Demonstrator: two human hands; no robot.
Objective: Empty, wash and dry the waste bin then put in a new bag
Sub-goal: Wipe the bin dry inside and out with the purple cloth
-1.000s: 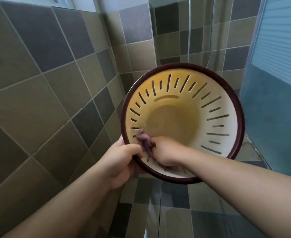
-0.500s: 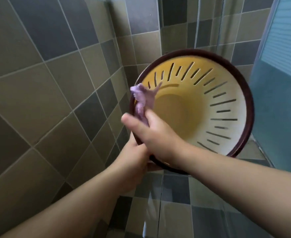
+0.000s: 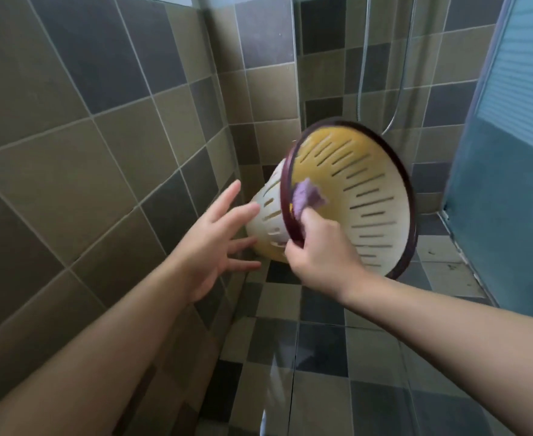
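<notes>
- I see the right hand (image 3: pixel 318 247) gripping the waste bin (image 3: pixel 353 196) by its dark rim, the purple cloth (image 3: pixel 307 196) pinched against it; the bin hangs tilted in the air above the shower floor (image 3: pixel 321 341).
- The left hand (image 3: pixel 215 243), fingers spread, reaches for the base; I'd seat it there before wiping.
- Motion blur hides whether the left fingertips touch.

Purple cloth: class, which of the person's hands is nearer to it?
Right. The right hand grips the purple cloth at the waste bin's dark rim. The left hand is spread open by the bin's outer wall, away from the cloth.
</notes>
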